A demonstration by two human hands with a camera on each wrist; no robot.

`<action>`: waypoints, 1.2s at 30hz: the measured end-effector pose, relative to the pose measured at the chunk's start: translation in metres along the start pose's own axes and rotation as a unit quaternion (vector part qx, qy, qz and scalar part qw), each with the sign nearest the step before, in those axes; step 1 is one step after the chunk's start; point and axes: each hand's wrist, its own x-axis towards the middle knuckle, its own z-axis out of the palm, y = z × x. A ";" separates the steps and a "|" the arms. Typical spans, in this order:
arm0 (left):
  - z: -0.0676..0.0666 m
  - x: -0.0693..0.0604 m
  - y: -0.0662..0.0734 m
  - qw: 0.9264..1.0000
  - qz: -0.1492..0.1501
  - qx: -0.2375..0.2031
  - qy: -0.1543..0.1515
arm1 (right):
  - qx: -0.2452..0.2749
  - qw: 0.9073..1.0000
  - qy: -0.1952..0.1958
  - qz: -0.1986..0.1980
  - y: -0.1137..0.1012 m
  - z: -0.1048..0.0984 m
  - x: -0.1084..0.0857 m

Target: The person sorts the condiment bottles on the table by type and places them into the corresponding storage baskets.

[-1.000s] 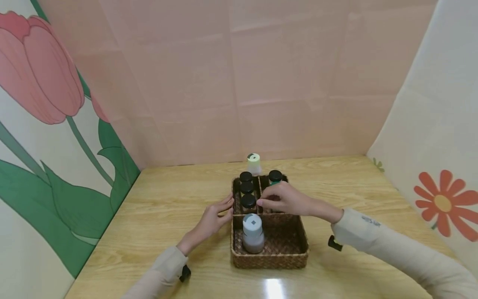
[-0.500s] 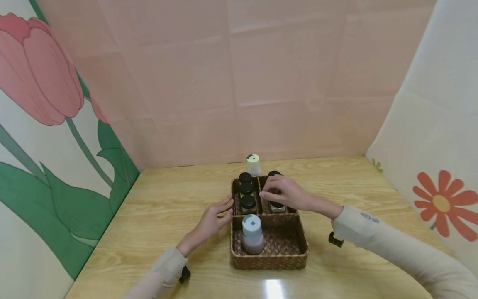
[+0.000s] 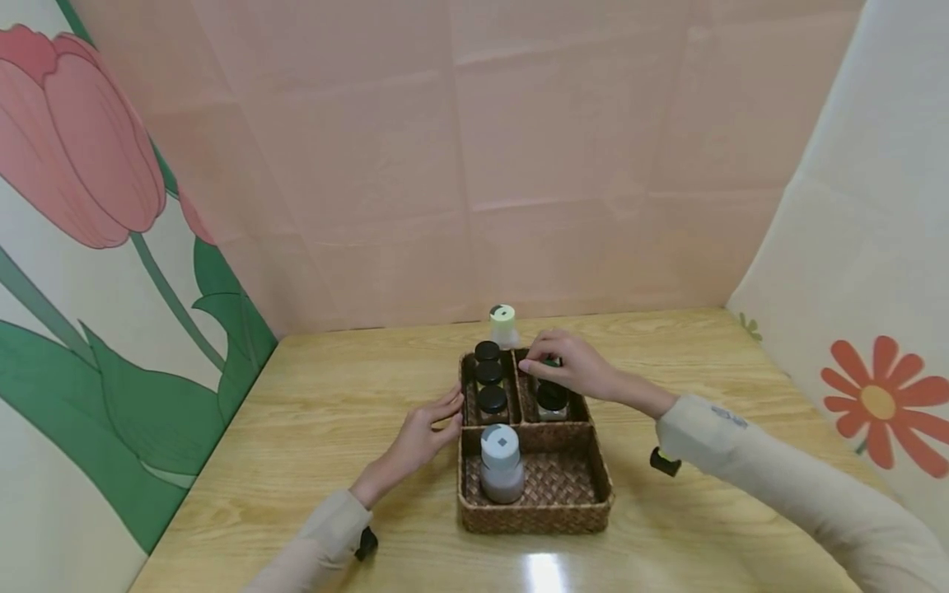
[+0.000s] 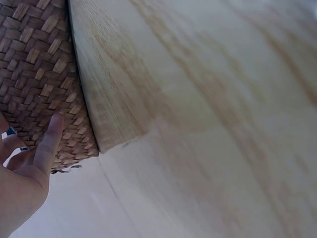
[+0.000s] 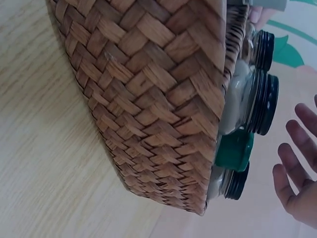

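Observation:
A brown woven basket has three compartments. My left hand rests against its left side; in the left wrist view a finger touches the weave. Over the back right compartment is my right hand. In the right wrist view its fingers are loosely bent, holding nothing, apart from the jars. That compartment holds a glass jar with a black lid, a green-topped container and another black-lidded jar. Three black-lidded jars, the nearest one in front, line the back left compartment.
In the wide front compartment a bottle with a white cap stands at the left. Behind the basket stands another bottle with a pale yellow-green cap. A wooden table lies underneath, bordered by a pink backdrop.
My right hand has moved back along the right compartment, away from the front, uncovering the black-lidded jar there. My left hand has stayed at the basket's side.

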 end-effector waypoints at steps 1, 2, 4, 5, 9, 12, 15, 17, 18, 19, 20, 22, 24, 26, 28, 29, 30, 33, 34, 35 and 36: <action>0.000 0.000 0.000 1.000 -0.001 0.000 0.000 | -0.005 1.000 0.003 -0.002 0.002 0.000 0.001; 0.000 0.000 0.000 1.000 -0.001 -0.001 0.000 | -0.011 1.000 0.007 -0.005 0.003 0.000 0.002; 0.001 0.001 -0.001 1.000 -0.002 0.000 0.001 | -0.022 1.000 0.015 -0.009 0.007 0.000 0.004; 0.001 0.001 -0.002 1.000 -0.002 0.001 0.001 | -0.028 0.999 0.021 -0.011 0.009 0.000 0.005; 0.000 0.001 -0.003 1.000 -0.001 0.002 -0.003 | -0.043 0.998 0.040 -0.008 0.016 0.002 0.009; 0.000 0.000 -0.003 1.000 -0.007 0.000 -0.006 | -0.052 0.998 0.046 -0.003 0.021 0.003 0.013; -0.001 -0.001 -0.002 1.000 -0.012 -0.001 -0.006 | -0.061 0.997 0.044 0.003 0.026 0.004 0.017; -0.001 -0.001 -0.003 1.000 -0.013 0.001 -0.005 | -0.065 0.997 0.040 0.008 0.028 0.004 0.020; -0.001 -0.001 -0.003 1.000 -0.012 0.000 -0.005 | -0.067 0.997 0.039 0.009 0.030 0.003 0.021; -0.001 -0.001 -0.002 1.000 -0.009 0.002 -0.004 | -0.071 0.997 0.037 0.010 0.031 0.003 0.022; -0.001 -0.001 -0.002 1.000 -0.008 0.002 -0.003 | -0.074 0.997 0.036 0.009 0.033 0.003 0.023; -0.001 -0.001 -0.002 1.000 -0.005 0.002 -0.004 | -0.077 0.996 0.036 0.008 0.036 0.002 0.024; -0.001 -0.002 -0.001 1.000 -0.004 0.002 -0.004 | -0.085 0.996 0.037 0.006 0.041 0.002 0.026; -0.002 -0.003 -0.001 1.000 -0.006 0.001 -0.004 | -0.090 0.995 0.038 0.006 0.045 0.002 0.027; -0.002 -0.004 0.000 1.000 -0.006 0.001 -0.003 | -0.095 0.995 0.038 0.008 0.051 0.004 0.029; -0.002 -0.004 0.000 1.000 -0.007 0.001 -0.002 | -0.097 0.994 0.040 0.009 0.053 0.004 0.030; -0.002 -0.004 0.000 1.000 -0.006 0.002 -0.002 | -0.099 0.994 0.041 0.012 0.056 0.005 0.030; -0.002 -0.005 0.000 1.000 -0.004 0.005 0.001 | -0.101 0.994 0.041 0.023 0.062 0.007 0.032; -0.001 -0.005 0.000 1.000 -0.003 0.006 0.002 | -0.102 0.994 0.040 0.029 0.064 0.008 0.033; -0.002 -0.005 0.000 1.000 -0.004 0.006 0.003 | -0.103 0.993 0.039 0.034 0.065 0.009 0.034; -0.002 -0.006 0.000 1.000 -0.004 0.007 0.003 | -0.103 0.993 0.037 0.039 0.066 0.009 0.035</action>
